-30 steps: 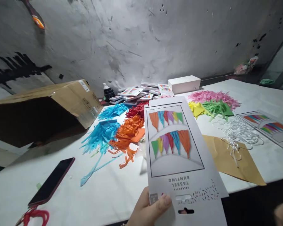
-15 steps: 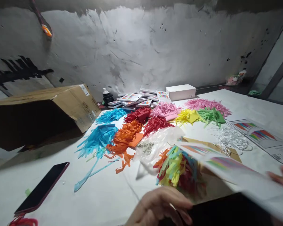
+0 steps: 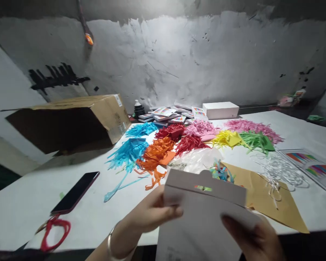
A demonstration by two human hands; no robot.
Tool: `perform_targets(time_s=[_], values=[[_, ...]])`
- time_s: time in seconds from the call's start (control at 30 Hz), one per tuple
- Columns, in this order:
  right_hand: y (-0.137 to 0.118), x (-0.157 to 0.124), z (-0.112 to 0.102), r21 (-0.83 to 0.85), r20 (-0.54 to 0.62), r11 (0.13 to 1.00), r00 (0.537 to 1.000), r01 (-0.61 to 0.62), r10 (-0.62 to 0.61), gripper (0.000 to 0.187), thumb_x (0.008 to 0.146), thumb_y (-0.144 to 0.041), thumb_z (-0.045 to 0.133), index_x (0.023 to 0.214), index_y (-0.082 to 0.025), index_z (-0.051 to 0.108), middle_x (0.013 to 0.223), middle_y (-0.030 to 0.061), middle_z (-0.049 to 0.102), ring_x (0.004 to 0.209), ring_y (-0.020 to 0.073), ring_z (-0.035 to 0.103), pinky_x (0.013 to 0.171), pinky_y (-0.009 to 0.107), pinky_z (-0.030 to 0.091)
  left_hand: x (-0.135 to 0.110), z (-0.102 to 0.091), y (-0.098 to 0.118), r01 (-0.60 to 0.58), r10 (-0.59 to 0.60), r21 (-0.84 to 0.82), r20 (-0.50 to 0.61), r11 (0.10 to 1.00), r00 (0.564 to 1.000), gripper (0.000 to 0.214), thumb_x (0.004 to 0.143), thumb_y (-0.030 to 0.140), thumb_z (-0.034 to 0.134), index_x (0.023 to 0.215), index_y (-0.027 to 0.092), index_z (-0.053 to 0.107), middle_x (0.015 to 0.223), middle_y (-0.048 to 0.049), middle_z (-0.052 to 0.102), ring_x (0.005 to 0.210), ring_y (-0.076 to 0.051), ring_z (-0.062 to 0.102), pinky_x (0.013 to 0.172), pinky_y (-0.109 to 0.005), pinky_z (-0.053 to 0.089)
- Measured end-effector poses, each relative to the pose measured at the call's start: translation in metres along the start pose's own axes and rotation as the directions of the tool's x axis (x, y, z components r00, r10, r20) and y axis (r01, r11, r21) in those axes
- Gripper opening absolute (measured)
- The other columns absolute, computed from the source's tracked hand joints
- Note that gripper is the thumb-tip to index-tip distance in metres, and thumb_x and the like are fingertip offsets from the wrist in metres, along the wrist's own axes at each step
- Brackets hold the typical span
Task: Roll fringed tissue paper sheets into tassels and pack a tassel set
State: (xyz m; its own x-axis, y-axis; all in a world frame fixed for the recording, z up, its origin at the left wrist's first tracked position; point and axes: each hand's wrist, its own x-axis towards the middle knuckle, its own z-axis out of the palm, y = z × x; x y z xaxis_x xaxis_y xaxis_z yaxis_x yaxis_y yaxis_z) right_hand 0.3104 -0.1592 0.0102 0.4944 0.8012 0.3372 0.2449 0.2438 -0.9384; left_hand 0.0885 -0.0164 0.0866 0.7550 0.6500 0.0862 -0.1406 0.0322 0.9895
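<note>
A flat, pale grey card box (image 3: 201, 221) with a slotted hanging tab at its top is held before me, plain side facing up. My left hand (image 3: 159, 208) grips its left edge, thumb on top. On the right edge, my right hand (image 3: 254, 232) has its thumb over the card; it is blurred. Behind the box's tab, a bundle of mixed-colour paper tassels (image 3: 221, 171) shows in part, and some of its colour appears through the slot. Tan card (image 3: 274, 197) lies right of the box, with white string (image 3: 284, 170) partly over it.
Orange tassels (image 3: 156, 152), blue tassels (image 3: 129, 152), red tassels (image 3: 190, 144), yellow tassels (image 3: 226, 138) and green tassels (image 3: 256, 140) lie across the white table. A phone (image 3: 76, 192) is at left, near an open carton (image 3: 116, 117). Printed boxes (image 3: 164, 111) are piled by the wall.
The printed card box has come from the right to the middle front, its plain side now up. My left hand has taken hold of it. The view has shifted left.
</note>
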Motion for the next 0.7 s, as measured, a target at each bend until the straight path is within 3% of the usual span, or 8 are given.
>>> perform_targets(time_s=[0.03, 0.1, 0.13, 0.2, 0.27, 0.3, 0.43, 0.7], values=[[-0.001, 0.007, 0.011, 0.018, 0.055, 1.000, 0.998, 0.020, -0.021, 0.021, 0.088, -0.040, 0.072, 0.103, -0.026, 0.073, 0.091, 0.0011, 0.079, 0.072, 0.0211, 0.075, 0.060, 0.026, 0.061, 0.003, -0.003, -0.004, 0.045, -0.045, -0.007, -0.038, 0.999, 0.998, 0.042, 0.074, 0.047, 0.086, 0.103, 0.017, 0.081, 0.107, -0.0113, 0.078, 0.103, -0.034, 0.068, 0.090, -0.041, 0.053], [-0.002, 0.018, 0.024, -0.036, -0.020, 0.980, 0.980, 0.196, -0.196, 0.031, 0.089, -0.035, 0.073, 0.119, -0.029, 0.068, 0.106, 0.0029, 0.077, 0.089, 0.0220, 0.076, 0.071, 0.028, 0.063, 0.007, -0.008, -0.011, 0.086, -0.091, -0.040, -0.142, 0.995, 0.986, 0.036, 0.074, 0.045, 0.086, 0.095, 0.016, 0.082, 0.102, -0.0103, 0.079, 0.103, -0.033, 0.068, 0.093, -0.042, 0.051], [-0.003, 0.023, 0.026, -0.138, -0.107, 0.932, 0.930, 0.335, -0.351, 0.042, 0.086, -0.029, 0.075, 0.126, -0.031, 0.063, 0.117, 0.0035, 0.074, 0.099, 0.0218, 0.074, 0.077, 0.029, 0.062, 0.008, -0.010, -0.014, 0.093, -0.104, -0.068, -0.181, 0.993, 0.978, 0.036, 0.073, 0.044, 0.087, 0.095, 0.016, 0.082, 0.102, -0.0100, 0.079, 0.104, -0.033, 0.067, 0.095, -0.043, 0.050], [-0.004, 0.030, 0.024, -0.414, -0.145, 0.725, 0.746, 0.551, -0.650, 0.059, 0.081, -0.016, 0.079, 0.133, -0.035, 0.060, 0.132, 0.0032, 0.064, 0.115, 0.0218, 0.066, 0.094, 0.033, 0.056, 0.006, -0.011, -0.019, 0.117, -0.143, -0.129, -0.209, 0.985, 0.967, 0.034, 0.075, 0.041, 0.086, 0.099, 0.017, 0.082, 0.102, -0.0100, 0.079, 0.106, -0.033, 0.068, 0.098, -0.043, 0.050], [-0.006, 0.037, 0.023, -0.564, 0.078, 0.473, 0.614, 0.676, -0.785, 0.057, 0.080, -0.008, 0.078, 0.130, -0.032, 0.064, 0.134, 0.0045, 0.062, 0.123, 0.0243, 0.059, 0.109, 0.040, 0.044, 0.004, -0.010, -0.023, 0.146, -0.180, -0.190, -0.177, 0.971, 0.968, 0.036, 0.077, 0.039, 0.085, 0.105, 0.017, 0.081, 0.101, -0.0105, 0.079, 0.105, -0.033, 0.070, 0.097, -0.043, 0.051], [-0.008, 0.040, 0.024, -0.569, 0.190, 0.400, 0.588, 0.719, -0.786, 0.052, 0.082, -0.007, 0.075, 0.129, -0.027, 0.066, 0.133, 0.0067, 0.062, 0.125, 0.0261, 0.057, 0.113, 0.043, 0.038, 0.003, -0.009, -0.024, 0.162, -0.196, -0.216, -0.146, 0.963, 0.970, 0.039, 0.077, 0.039, 0.085, 0.108, 0.017, 0.080, 0.099, -0.0107, 0.080, 0.102, -0.033, 0.071, 0.095, -0.043, 0.052], [-0.018, 0.055, 0.032, -0.463, 0.307, 0.445, 0.609, 0.767, -0.731, 0.037, 0.090, -0.009, 0.067, 0.126, -0.016, 0.065, 0.117, 0.0124, 0.067, 0.116, 0.0270, 0.059, 0.108, 0.050, 0.037, 0.006, -0.004, -0.026, 0.226, -0.239, -0.279, -0.014, 0.934, 0.971, 0.048, 0.077, 0.042, 0.084, 0.115, 0.014, 0.077, 0.097, -0.0132, 0.080, 0.099, -0.033, 0.074, 0.089, -0.040, 0.056], [-0.040, 0.071, 0.029, -0.216, 0.382, 0.673, 0.696, 0.707, -0.609, 0.013, 0.094, -0.016, 0.065, 0.104, -0.022, 0.069, 0.090, 0.0024, 0.065, 0.089, 0.0159, 0.062, 0.077, 0.029, 0.052, 0.008, -0.002, -0.022, 0.241, -0.230, -0.298, 0.073, 0.924, 0.970, 0.047, 0.078, 0.042, 0.084, 0.115, 0.014, 0.078, 0.105, -0.0140, 0.079, 0.108, -0.034, 0.071, 0.089, -0.036, 0.055]])
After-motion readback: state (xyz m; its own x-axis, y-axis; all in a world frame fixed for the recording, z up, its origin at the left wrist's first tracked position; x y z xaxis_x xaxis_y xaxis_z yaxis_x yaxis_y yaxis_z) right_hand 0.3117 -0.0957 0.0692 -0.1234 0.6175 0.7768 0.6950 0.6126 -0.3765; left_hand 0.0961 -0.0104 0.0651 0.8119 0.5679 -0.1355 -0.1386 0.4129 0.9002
